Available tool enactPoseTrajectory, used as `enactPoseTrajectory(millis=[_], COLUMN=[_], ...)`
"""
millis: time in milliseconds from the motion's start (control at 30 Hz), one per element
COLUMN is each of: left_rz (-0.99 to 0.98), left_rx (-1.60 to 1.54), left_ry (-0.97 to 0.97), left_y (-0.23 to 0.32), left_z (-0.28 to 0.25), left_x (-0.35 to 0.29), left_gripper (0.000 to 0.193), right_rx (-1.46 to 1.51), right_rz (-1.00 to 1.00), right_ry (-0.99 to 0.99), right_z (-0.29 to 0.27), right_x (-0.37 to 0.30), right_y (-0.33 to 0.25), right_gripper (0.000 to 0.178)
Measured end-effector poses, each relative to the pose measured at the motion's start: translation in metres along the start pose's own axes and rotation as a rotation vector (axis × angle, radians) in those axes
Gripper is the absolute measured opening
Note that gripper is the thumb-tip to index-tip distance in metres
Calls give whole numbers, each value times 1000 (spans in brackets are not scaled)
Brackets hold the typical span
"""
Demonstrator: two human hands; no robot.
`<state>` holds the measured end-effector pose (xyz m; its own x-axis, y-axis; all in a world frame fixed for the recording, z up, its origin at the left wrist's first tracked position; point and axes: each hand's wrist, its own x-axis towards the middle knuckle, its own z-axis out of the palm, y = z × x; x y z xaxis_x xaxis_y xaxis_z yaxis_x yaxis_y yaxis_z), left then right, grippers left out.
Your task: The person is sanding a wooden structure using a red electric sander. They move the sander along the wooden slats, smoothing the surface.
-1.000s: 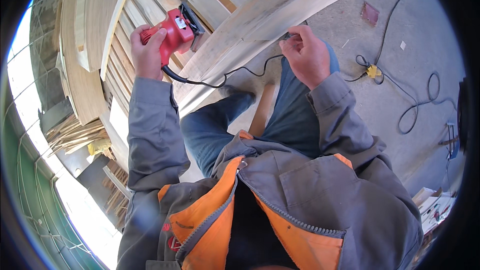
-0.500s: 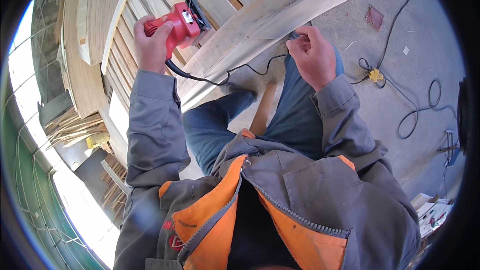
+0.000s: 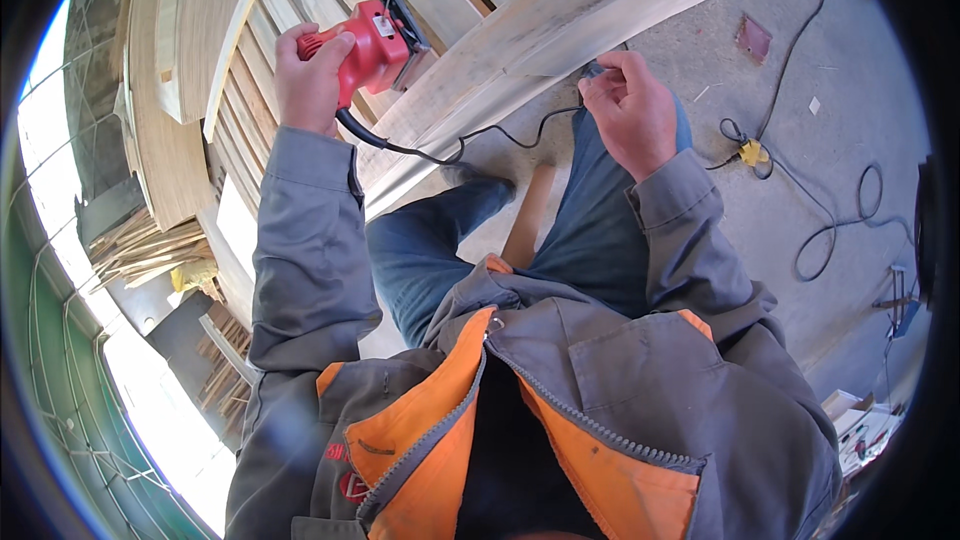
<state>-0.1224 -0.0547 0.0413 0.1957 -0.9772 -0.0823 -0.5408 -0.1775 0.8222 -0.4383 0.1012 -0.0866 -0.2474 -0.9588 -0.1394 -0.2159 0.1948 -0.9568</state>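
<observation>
My left hand is wrapped round the red body of a corded electric sander. Its flat dark pad side faces right, above the pale wooden slats. A black cord runs from the sander's lower end to the right, toward my right leg. Over that leg, my right hand is closed in a pinch. A small dark bit shows at its fingertips, and I cannot make out what it is. Just beyond it lies a long curved wooden beam.
Stacked boards stand at the left, with thin wood strips below them. Another cord with a yellow connector loops over the concrete floor at the right. A reddish scrap lies near it. A narrow board shows between my legs.
The sander and my left hand have shifted slightly up and to the right. My right hand stays pinched in nearly the same place.
</observation>
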Motion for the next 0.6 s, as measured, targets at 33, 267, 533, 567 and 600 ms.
enactPoseTrajectory(millis=[33, 267, 533, 567, 600], left_rz=[6, 7, -12, -1, 10], left_rx=[6, 44, -101, -71, -43], left_ry=[-2, 11, -20, -23, -26], left_y=[0, 3, 14, 13, 13], left_z=[1, 3, 15, 14, 14], left_x=[-1, 3, 2, 4, 5], left_gripper=[53, 57, 57, 57, 56], right_rx=[7, 6, 16, 20, 6], right_rz=[1, -16, 0, 5, 2], right_ry=[-2, -2, -4, -5, -5], right_z=[0, 0, 0, 1, 0], right_x=[0, -1, 0, 0, 0], right_y=[-1, 1, 2, 3, 1], right_gripper=[37, 35, 36, 36, 36])
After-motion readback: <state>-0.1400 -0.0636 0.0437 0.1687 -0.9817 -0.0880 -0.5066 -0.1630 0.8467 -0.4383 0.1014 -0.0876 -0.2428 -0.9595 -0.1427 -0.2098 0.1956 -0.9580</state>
